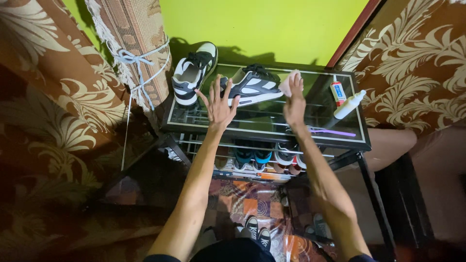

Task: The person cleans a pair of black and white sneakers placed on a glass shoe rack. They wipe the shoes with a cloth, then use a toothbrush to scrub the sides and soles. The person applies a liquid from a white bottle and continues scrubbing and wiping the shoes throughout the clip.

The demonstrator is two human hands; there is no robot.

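Black-framed glass-topped shoe rack (272, 132), standing against a green wall. On the glass top: one black-and-white sneaker (193, 73) at the left rear, a second black-and-white sneaker (252, 86) lying on its side near the middle, a small white tube with red label (338, 92) and a white plastic bottle (349, 104) at the right, a purple toothbrush (335, 131) near the front edge. Several pairs of shoes (262, 156) on the lower wire shelf.

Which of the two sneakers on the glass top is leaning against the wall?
The left sneaker, black and white, tips up against the green wall. The other sneaker, by the left hand, lies flat on the glass top.
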